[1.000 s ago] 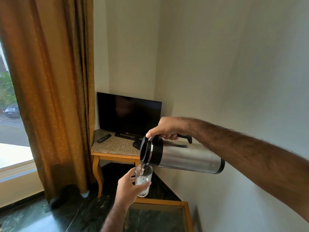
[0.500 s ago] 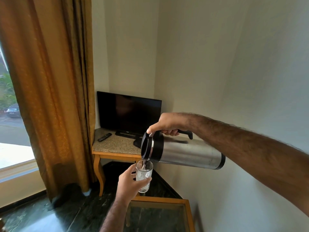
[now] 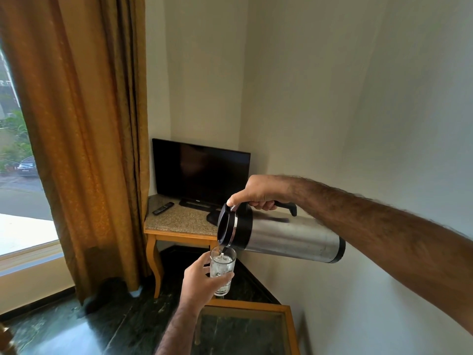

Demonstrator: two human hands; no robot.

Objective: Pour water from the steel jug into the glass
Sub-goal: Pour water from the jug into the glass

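Gripping steel jug point(image 3: 289, 235) by black handle in right hand point(image 3: 258, 192), tipping near-horizontal, trickling water into clear glass point(image 3: 222, 265); clasping glass, over half full, in left hand point(image 3: 202, 280), midair.

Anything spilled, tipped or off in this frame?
Nothing stands out. The steel jug with black lid, gripped by the right hand, pours into the clear glass held upright in the left hand. No spill visible.
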